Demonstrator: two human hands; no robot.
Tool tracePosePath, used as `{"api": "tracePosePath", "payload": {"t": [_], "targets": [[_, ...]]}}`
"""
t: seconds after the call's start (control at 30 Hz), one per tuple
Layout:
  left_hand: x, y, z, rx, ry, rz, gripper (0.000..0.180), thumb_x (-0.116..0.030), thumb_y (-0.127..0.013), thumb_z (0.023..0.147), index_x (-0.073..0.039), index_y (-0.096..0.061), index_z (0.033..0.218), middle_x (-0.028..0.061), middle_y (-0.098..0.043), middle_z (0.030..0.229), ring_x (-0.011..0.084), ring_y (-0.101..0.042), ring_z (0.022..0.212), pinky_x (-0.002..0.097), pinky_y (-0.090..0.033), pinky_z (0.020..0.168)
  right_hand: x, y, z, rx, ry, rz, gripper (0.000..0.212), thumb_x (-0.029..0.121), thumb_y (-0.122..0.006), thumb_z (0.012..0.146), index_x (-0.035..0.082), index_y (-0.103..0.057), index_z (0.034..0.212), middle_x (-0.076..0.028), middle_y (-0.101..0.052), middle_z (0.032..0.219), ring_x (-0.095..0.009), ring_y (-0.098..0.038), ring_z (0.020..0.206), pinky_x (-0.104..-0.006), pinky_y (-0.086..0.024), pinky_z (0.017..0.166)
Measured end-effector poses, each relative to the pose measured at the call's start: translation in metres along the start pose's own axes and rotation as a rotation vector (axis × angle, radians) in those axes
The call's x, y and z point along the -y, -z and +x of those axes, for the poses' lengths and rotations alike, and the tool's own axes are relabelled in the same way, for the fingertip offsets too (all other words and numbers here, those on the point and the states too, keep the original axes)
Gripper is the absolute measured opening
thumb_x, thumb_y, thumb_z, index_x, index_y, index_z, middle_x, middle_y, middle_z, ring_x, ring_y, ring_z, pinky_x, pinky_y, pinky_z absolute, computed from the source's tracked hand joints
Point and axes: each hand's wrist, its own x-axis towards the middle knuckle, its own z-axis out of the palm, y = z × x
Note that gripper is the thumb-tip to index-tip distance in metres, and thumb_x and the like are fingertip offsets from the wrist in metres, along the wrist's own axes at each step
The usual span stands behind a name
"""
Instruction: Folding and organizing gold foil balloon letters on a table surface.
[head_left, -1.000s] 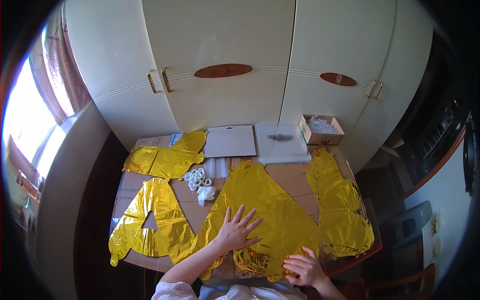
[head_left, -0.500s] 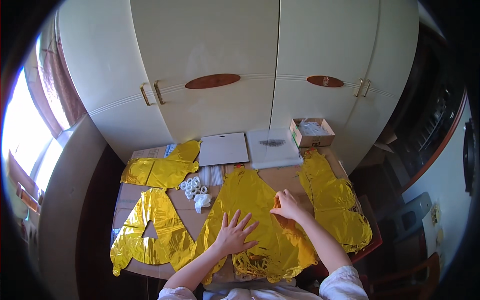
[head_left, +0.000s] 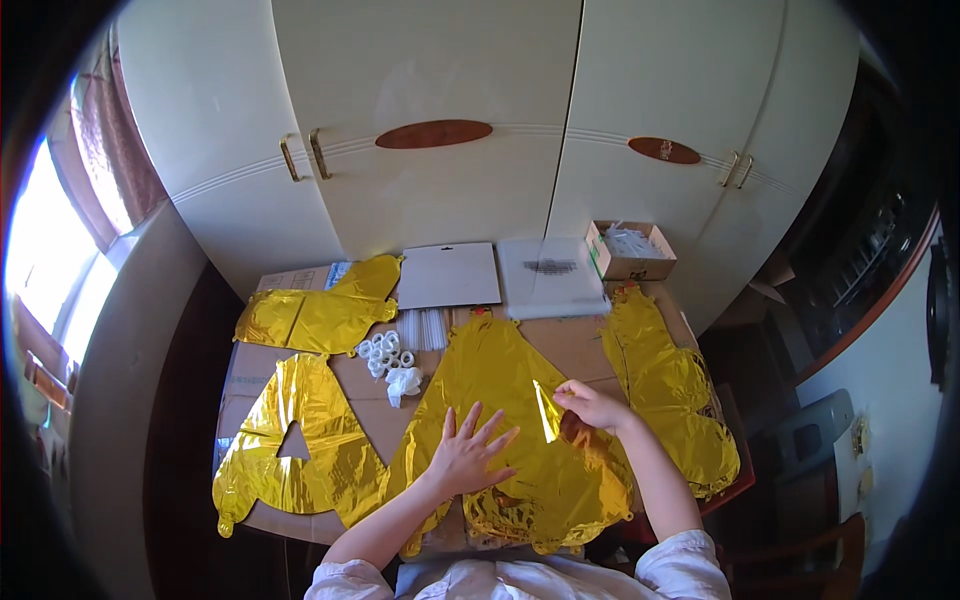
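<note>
A large gold foil balloon (head_left: 482,375), uninflated and flat, lies in the middle of the table right in front of me. My left hand (head_left: 466,458) rests on it, fingers spread and palm down. With thumb and fingers pinched together, my right hand (head_left: 594,410) holds the right edge of this same balloon, where the foil is lifted and catches a bright glint. Left of it is a gold foil balloon shaped like the letter A (head_left: 335,450). Another folded-looking gold foil balloon (head_left: 320,315) lies at the far left, and a further one (head_left: 660,395) at the right.
White ribbon rolls (head_left: 378,350) and a crumpled white bundle (head_left: 403,384) sit left of centre, near clear strips (head_left: 422,329). Behind are a grey board (head_left: 448,276), a clear plastic packet (head_left: 550,285) and an open box (head_left: 640,268) of white pieces. Cabinet doors (head_left: 430,200) stand beyond.
My right hand has shifted slightly right with the pinched foil edge, and the foil there now shines brightly. My left hand stays spread on the balloon. The view has tilted slightly.
</note>
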Motion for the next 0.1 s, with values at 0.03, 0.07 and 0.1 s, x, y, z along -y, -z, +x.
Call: {"api": "tracePosePath", "payload": {"t": [0.03, 0.07, 0.1], "targets": [[0.0003, 0.0004, -0.0001, 0.001, 0.001, -0.006, 0.069, -0.065, -0.043, 0.082, -0.027, -0.036, 0.139, 0.0091, -0.031, 0.146, 0.0391, -0.022, 0.135, 0.0672, -0.014, 0.103, -0.008, 0.0, -0.0003, 0.007, 0.01, 0.106, 0.041, 0.031, -0.057, 0.09, 0.002, -0.045, 0.116, -0.008, -0.058, 0.102, -0.015, -0.054, 0.092, -0.0278, -0.044, 0.081], [0.0009, 0.0009, 0.0002, 0.002, 0.002, -0.009, 0.069, -0.065, -0.044, 0.082, -0.027, -0.037, 0.139, 0.0095, -0.032, 0.145, 0.0392, -0.022, 0.135, 0.067, -0.014, 0.103, -0.0129, -0.0002, -0.0009, 0.016, 0.022, 0.213, 0.041, 0.03, -0.056, 0.09, 0.002, -0.045, 0.118, -0.008, -0.057, 0.105, -0.015, -0.054, 0.093, -0.0278, -0.044, 0.081], [0.0016, 0.0014, 0.0005, 0.004, 0.004, -0.012, 0.069, -0.065, -0.045, 0.082, -0.026, -0.037, 0.139, 0.0099, -0.032, 0.145, 0.0393, -0.022, 0.135, 0.0668, -0.014, 0.103, -0.0154, 0.0, -0.0039, 0.056, 0.009, 0.285, 0.055, 0.029, -0.057, 0.09, 0.007, -0.035, 0.136, -0.014, -0.052, 0.125, -0.017, -0.053, 0.102, -0.0301, -0.043, 0.087]]}}
